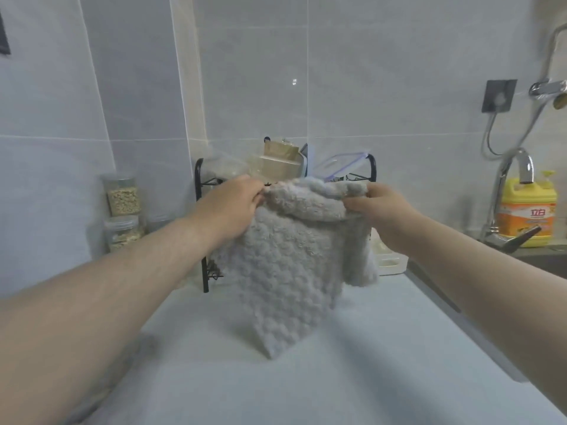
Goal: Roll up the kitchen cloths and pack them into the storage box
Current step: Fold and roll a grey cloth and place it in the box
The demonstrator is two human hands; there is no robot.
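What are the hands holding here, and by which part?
One grey fluffy cloth, held by its folded-over top edge: the left hand grips the upper left corner, the right hand the upper right. The rest hangs down.

Cloth [291, 256] hides the middle of the far rack [199, 191] and most of a box [391, 260] at right. The right hand's [380, 207] fingertips vanish into the cloth's fold. Tap [549, 87] and sink [546, 259] run off the right edge; jars [122, 194], far left, are blurred.
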